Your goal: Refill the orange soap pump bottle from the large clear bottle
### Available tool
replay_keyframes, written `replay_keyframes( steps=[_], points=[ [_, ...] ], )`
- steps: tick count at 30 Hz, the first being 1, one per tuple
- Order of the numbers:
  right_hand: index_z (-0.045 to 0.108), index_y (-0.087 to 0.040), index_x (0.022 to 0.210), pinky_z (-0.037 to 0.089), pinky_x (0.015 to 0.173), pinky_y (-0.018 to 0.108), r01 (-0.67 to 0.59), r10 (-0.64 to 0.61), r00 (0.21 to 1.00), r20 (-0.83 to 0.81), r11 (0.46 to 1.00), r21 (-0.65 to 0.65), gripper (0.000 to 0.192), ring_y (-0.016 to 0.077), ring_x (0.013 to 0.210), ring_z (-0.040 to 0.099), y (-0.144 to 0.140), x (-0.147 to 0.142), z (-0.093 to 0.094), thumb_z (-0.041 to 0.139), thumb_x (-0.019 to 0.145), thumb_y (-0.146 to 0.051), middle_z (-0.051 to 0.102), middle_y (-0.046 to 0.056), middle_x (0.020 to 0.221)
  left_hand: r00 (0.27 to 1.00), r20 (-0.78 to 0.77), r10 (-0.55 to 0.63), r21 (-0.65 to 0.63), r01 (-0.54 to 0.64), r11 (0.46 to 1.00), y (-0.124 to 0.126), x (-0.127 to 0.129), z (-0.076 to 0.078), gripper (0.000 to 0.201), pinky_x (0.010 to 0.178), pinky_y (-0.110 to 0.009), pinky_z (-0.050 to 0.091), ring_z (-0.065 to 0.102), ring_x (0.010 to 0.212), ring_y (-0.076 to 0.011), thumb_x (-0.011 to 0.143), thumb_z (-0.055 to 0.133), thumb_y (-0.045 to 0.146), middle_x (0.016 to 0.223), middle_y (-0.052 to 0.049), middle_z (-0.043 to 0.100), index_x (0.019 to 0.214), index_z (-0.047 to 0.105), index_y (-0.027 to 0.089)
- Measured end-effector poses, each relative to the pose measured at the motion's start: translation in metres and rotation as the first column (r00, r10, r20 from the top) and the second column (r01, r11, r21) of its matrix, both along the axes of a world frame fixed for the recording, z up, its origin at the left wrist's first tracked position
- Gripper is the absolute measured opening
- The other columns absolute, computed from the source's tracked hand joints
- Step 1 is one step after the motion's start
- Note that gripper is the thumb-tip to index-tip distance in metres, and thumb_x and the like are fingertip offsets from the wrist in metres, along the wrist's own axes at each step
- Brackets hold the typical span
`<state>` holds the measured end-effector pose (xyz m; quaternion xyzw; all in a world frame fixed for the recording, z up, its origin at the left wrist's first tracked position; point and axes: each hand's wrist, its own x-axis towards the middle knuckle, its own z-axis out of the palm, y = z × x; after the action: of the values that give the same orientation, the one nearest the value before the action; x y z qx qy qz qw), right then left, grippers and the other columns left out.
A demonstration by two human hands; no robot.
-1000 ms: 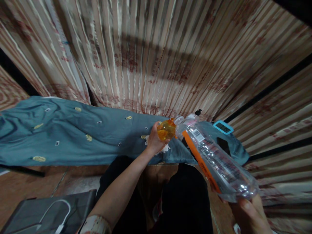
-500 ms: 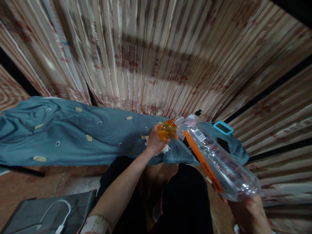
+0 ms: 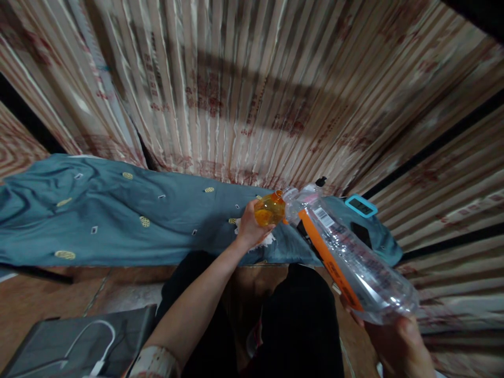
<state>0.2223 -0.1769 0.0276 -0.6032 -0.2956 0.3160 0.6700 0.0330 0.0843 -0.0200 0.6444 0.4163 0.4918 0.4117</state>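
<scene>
Tilted higher, clear bottle [image 3: 346, 257] meets orange bottle [image 3: 270, 210]

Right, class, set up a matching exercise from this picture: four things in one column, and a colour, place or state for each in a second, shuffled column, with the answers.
Things:
1. small bottle
2. large plastic bottle
3. digital clock
4. cloth

Descriptions:
A. clear, with an orange label strip, tilted, held at its base by the right hand
B. teal, patterned with small yellow ovals
C. orange, held in the left hand
D. light blue frame, lying on the cloth at the right

Pairs: 1-C, 2-A, 3-D, 4-B
</scene>
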Motion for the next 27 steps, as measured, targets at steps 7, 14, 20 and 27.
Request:
replay_keyframes(
  steps=[7,14,20,27],
  points=[
    [0.060,-0.030,0.131,0.057,0.070,0.039,-0.019,0.019,1.000,-0.005,1.000,0.003,0.079,0.0266,0.082,0.070,0.000,0.000,-0.002,0.074,0.066,-0.074,0.074,0.008,0.108,1.000,0.012,-0.010,0.001,0.010,1.000,0.000,0.000,-0.001,0.077,0.108,-0.051,0.050,0.063,0.122,-0.0300,0.056,0.087,0.014,0.126,-0.008,0.064,0.123,0.050,0.023],
    [0.061,-0.030,0.128,0.057,0.067,0.037,-0.030,0.030,1.000,0.003,1.000,-0.004,0.077,0.0263,0.084,0.070,-0.001,-0.006,0.004,0.074,0.067,-0.075,0.073,0.008,0.103,1.000,0.007,-0.017,0.005,0.017,1.000,-0.004,0.000,0.004,0.078,0.108,-0.050,0.050,0.065,0.120,-0.0301,0.056,0.087,0.014,0.126,-0.009,0.066,0.124,0.049,0.023],
    [0.058,-0.028,0.133,0.051,0.059,0.034,-0.083,0.083,0.997,-0.009,0.997,0.001,0.092,0.0199,0.067,0.060,0.001,-0.017,0.019,0.082,0.057,-0.074,0.072,0.009,0.100,1.000,-0.007,-0.001,-0.004,0.001,1.000,-0.005,0.000,0.004,0.079,0.109,-0.051,0.049,0.063,0.124,-0.0302,0.056,0.085,0.009,0.129,-0.010,0.065,0.125,0.049,0.023],
    [0.059,-0.027,0.130,0.052,0.061,0.037,-0.006,0.005,1.000,-0.020,1.000,-0.002,0.087,0.0222,0.070,0.063,0.003,-0.022,0.019,0.088,0.055,-0.062,0.071,0.009,0.097,1.000,-0.022,-0.008,-0.022,0.008,1.000,-0.004,0.000,0.004,0.077,0.110,-0.052,0.048,0.063,0.124,-0.0307,0.056,0.085,0.009,0.130,-0.012,0.064,0.124,0.049,0.021]
  ],
)
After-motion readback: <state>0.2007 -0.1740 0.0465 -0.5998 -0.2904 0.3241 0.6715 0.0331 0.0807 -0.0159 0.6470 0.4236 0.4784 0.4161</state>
